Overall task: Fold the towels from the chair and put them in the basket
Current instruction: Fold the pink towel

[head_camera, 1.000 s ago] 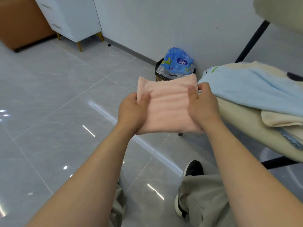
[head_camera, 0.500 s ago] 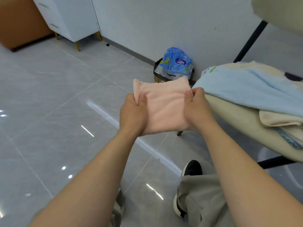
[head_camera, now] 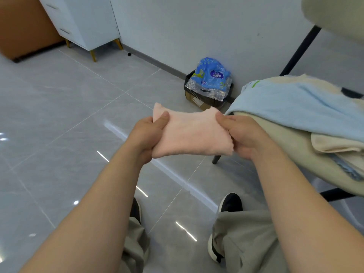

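A person looks down at their own two hands, which hold a small pink towel [head_camera: 192,133] in the air above a grey tiled floor [head_camera: 59,125]. The left hand [head_camera: 146,135] grips the towel's left edge, thumb on top and fingers curled beneath; the right hand [head_camera: 243,135] pinches the right edge the same way. The towel is already folded into a compact rectangle, stretched flat between the hands.

To the right, a chair [head_camera: 285,146] carries the remaining pile: a light blue towel [head_camera: 307,107] draped over cream ones [head_camera: 334,142] (all still unfolded).

The fold on the pink towel looks nearly finished. The next move likely calls for one last fold or a carry to the basket, which is not in view, so the person would have to turn and find it first.
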Demonstrator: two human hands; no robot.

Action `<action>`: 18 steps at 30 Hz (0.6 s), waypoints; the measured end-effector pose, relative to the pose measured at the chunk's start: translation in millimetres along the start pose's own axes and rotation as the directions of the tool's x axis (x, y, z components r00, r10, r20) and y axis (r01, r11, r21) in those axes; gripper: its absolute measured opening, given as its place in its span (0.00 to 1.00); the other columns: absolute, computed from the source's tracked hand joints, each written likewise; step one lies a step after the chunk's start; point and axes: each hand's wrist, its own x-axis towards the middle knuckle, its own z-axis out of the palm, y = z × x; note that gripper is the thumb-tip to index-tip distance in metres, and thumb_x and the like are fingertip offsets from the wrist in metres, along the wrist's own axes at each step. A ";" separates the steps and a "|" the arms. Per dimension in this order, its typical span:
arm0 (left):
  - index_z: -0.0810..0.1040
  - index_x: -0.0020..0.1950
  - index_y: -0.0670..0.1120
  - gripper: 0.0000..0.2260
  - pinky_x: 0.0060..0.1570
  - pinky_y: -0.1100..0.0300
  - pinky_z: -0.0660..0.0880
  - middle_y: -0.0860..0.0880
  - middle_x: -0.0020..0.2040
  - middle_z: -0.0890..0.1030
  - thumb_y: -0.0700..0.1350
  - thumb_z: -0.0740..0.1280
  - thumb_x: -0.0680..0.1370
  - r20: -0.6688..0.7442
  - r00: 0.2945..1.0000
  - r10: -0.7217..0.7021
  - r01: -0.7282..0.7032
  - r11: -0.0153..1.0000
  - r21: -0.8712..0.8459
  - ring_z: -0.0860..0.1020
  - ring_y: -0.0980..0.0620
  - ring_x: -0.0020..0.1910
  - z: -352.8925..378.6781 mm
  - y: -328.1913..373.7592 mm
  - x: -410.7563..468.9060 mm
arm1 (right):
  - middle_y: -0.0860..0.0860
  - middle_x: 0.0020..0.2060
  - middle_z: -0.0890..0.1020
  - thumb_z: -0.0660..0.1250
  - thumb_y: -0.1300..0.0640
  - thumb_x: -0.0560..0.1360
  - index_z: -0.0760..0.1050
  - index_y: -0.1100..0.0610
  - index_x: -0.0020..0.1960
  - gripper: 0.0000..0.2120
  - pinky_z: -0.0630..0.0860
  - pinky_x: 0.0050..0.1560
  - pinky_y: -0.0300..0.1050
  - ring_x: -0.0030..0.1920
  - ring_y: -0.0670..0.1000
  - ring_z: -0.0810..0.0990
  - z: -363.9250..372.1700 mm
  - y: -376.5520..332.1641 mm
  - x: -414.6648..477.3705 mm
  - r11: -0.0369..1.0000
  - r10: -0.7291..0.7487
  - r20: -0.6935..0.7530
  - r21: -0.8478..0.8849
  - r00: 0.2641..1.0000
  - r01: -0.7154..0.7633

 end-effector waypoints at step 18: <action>0.79 0.57 0.39 0.08 0.33 0.61 0.80 0.44 0.42 0.85 0.39 0.66 0.79 0.133 0.970 -0.204 0.231 0.942 -0.243 0.83 0.50 0.35 -7.3 11.6 -8.9 | 0.50 0.44 0.83 0.63 0.65 0.77 0.83 0.55 0.46 0.11 0.71 0.39 0.40 0.37 0.48 0.79 -12.3 -9.2 -7.7 0.923 0.279 0.308 0.177 0.910 -0.343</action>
